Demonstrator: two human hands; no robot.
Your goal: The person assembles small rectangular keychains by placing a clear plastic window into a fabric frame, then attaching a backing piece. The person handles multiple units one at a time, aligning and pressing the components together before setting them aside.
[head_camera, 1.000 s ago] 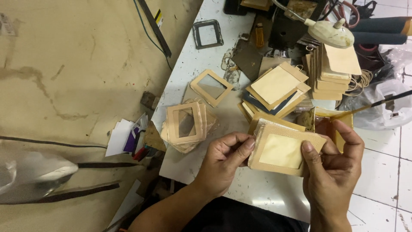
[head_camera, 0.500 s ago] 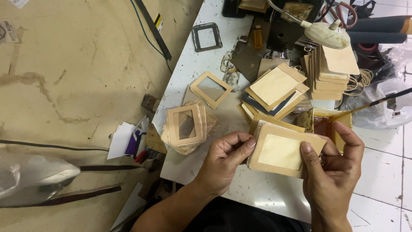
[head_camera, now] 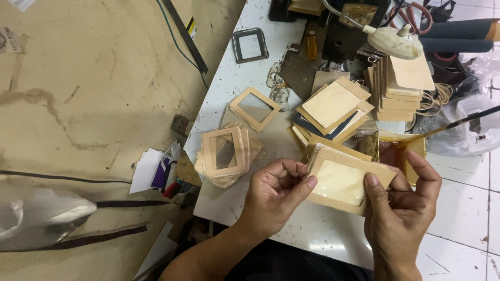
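Observation:
Both my hands hold a tan rectangular frame piece with a clear window (head_camera: 344,181) above the white worktable (head_camera: 229,78). My left hand (head_camera: 276,195) pinches its left edge with thumb and fingers. My right hand (head_camera: 403,200) grips its right edge, thumb on the front face. Just left of my hands lies a stack of tan frames with open windows (head_camera: 225,153). A single tan frame (head_camera: 255,108) lies further back.
A pile of windowed tan pieces (head_camera: 333,112) and a taller stack of tan sheets (head_camera: 403,86) sit behind my hands. A tub of amber glue (head_camera: 398,151) holds a brush (head_camera: 458,122). A grey metal frame (head_camera: 250,45) lies at the far edge. Brown floor covering (head_camera: 88,93) spreads left.
The held piece has tilted slightly and my hands have shifted a little on its edges. Nothing else on the table moved.

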